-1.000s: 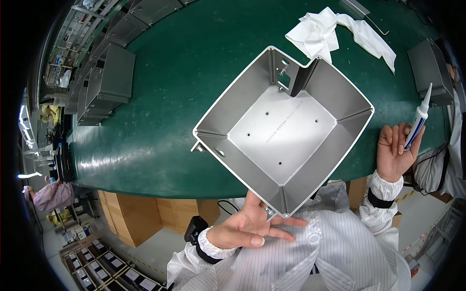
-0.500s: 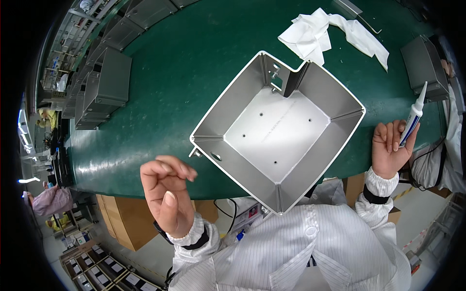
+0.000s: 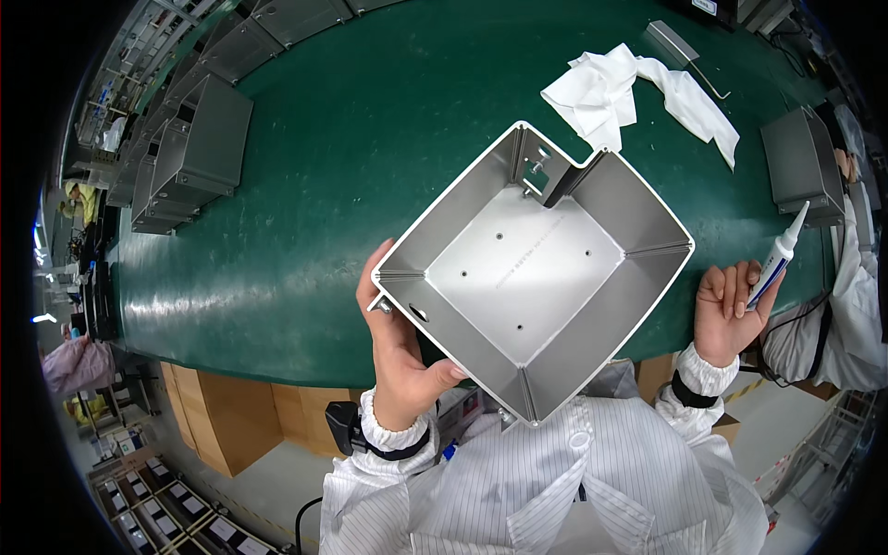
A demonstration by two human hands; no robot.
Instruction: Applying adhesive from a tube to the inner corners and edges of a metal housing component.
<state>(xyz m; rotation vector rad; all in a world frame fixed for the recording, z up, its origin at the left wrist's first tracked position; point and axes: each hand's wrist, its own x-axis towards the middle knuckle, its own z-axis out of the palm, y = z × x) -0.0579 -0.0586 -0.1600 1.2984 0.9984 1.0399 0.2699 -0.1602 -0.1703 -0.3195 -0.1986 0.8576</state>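
An open-topped grey metal box (image 3: 638,282) stands at the near edge of the green bench, one corner pointing toward me. Small holes dot its pale floor, and a notch with screws shows in the far wall. My left hand (image 3: 402,361) grips the box at its left corner, fingers along the outside and thumb near the rim of the front-left wall; some of the fingers are hidden by the box. To the right of the box, my right hand (image 3: 726,319) is closed around a white and blue glue tube (image 3: 772,264), its long nozzle pointing up.
White crumpled cloth (image 3: 597,97) lies behind the box, with a thin metal piece (image 3: 673,44) beyond it. Several grey metal boxes (image 3: 208,139) line the left edge, and another (image 3: 800,162) sits at the right near a co-worker's sleeve (image 3: 856,287). Cardboard cartons (image 3: 217,416) stand below the bench.
My left hand has moved from beside the box onto its left corner and taken hold of it. My right hand still holds the glue tube. The whole view has shifted slightly.
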